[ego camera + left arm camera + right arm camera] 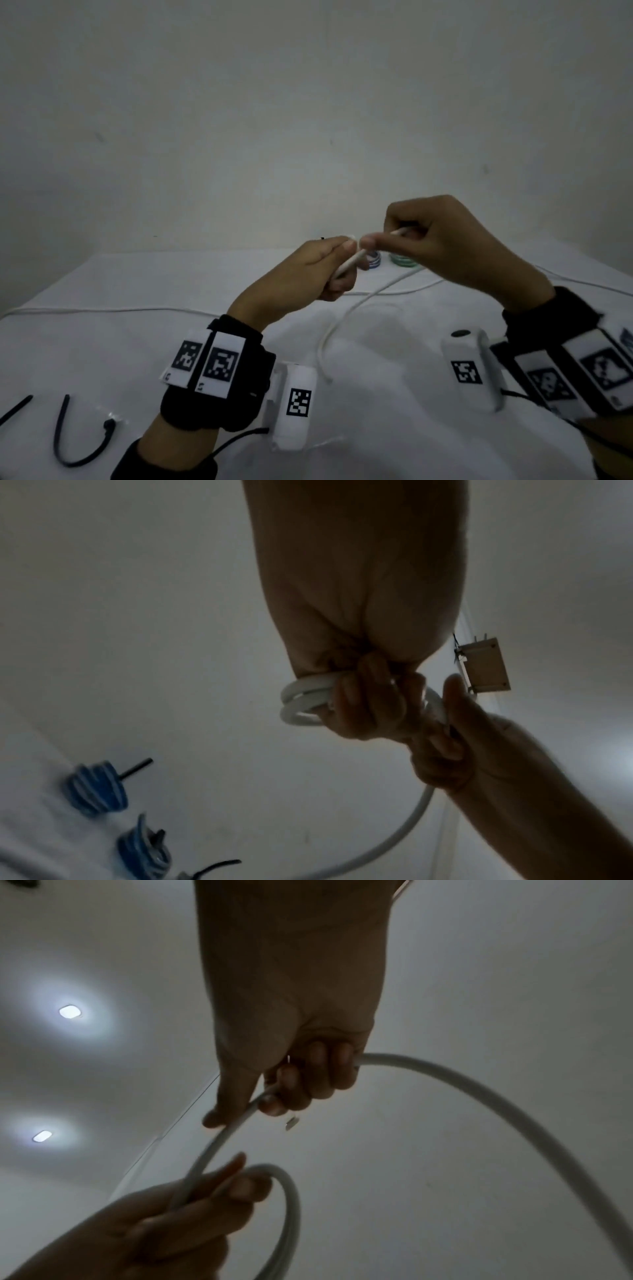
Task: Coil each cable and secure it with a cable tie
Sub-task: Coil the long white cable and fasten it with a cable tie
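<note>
The smooth, round white cable (346, 265) is raised between both hands; its coiled loops are mostly hidden inside the left hand (301, 270), which grips them. The right hand (442, 240) pinches the next stretch, and the slack trails onto the white cloth (394, 428) below. Black cable ties (73, 435) lie left of the left wrist.

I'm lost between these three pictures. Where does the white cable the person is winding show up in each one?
Head view: white cable at centre, gripped between left hand and right hand, trailing down onto the table.
Left wrist view: small loops at centre, under the left hand's fingers.
Right wrist view: arcs from the right hand down to the left hand; cable sweeps right.
Shared landmark: the two hands meeting on the cable.
</note>
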